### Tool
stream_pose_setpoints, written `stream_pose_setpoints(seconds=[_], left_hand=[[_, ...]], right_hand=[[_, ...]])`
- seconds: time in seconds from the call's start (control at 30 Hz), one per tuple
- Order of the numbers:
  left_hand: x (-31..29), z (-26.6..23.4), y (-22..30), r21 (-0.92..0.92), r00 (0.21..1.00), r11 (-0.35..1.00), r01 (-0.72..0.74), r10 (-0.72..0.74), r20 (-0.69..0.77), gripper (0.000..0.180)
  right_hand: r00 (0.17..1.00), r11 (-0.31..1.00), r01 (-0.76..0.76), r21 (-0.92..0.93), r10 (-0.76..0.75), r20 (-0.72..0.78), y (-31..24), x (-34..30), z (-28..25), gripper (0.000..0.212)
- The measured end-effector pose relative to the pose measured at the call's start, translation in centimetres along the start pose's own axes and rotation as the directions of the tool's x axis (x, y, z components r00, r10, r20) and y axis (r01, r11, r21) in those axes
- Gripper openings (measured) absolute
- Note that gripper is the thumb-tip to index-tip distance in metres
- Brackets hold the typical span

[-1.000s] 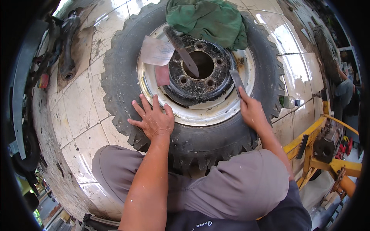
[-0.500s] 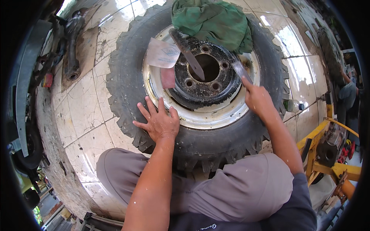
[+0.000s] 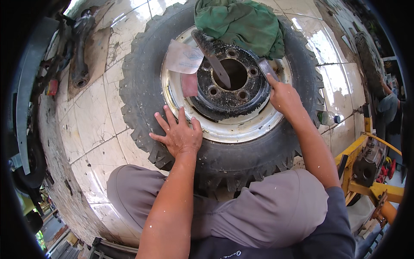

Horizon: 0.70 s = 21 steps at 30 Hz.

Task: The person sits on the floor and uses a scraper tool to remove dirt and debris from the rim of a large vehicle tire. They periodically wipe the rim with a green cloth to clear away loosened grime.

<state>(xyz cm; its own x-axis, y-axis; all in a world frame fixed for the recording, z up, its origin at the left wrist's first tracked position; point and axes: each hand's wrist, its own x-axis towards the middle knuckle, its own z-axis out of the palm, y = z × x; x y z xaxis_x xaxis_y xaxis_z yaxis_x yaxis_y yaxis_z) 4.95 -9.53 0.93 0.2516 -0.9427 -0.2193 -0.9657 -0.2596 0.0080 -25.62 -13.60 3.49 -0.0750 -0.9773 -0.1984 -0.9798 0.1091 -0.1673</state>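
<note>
A large black tyre (image 3: 144, 86) on a white steel wheel rim (image 3: 233, 133) with a black centre lies flat before me. My left hand (image 3: 180, 134) rests on its near-left sidewall beside the rim, fingers spread and holding nothing. In my right hand (image 3: 284, 96) is a flat metal scraper (image 3: 266, 68), its blade over the right side of the rim by the black centre. A long, narrow tool with a pointed end (image 3: 213, 62) lies across the hub. To its left are a printed paper sheet (image 3: 184, 58) and a reddish sandpaper-like piece (image 3: 189, 85).
A green cloth (image 3: 241, 26) drapes over the tyre's far side. To the right are a clear bottle (image 3: 327, 118) and a yellow metal frame (image 3: 366, 190). A rusty metal arm (image 3: 80, 52) lies on cardboard at the far left. Cracked tiles (image 3: 92, 123) surround the wheel.
My right hand has moved slightly up and left with the scraper, whose blade now looks shorter and sits at a different angle. My left hand stays in place on the tyre.
</note>
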Motion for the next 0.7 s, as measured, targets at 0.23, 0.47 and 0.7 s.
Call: stream_pose_setpoints(seconds=[0.23, 0.47, 0.7], left_hand=[[-0.5, -0.1, -0.1, 0.002, 1.000, 1.000, 0.001, -0.001, 0.000, 0.056], [-0.3, -0.8, 0.0, 0.000, 1.000, 1.000, 0.019, -0.019, 0.019, 0.055], [-0.4, -0.8, 1.1, 0.031, 1.000, 0.999, -0.009, 0.009, 0.010, 0.056]], right_hand=[[0.994, 0.978, -0.089, 0.189, 0.076, 0.076, 0.5, -1.9, -0.5, 0.054], [0.953, 0.769, -0.295, 0.567, 0.191, 0.236, 2.2, -8.3, 2.7, 0.052], [0.909, 0.453, -0.412, 0.791, 0.265, 0.322, 2.3, -3.9, 1.6, 0.055]])
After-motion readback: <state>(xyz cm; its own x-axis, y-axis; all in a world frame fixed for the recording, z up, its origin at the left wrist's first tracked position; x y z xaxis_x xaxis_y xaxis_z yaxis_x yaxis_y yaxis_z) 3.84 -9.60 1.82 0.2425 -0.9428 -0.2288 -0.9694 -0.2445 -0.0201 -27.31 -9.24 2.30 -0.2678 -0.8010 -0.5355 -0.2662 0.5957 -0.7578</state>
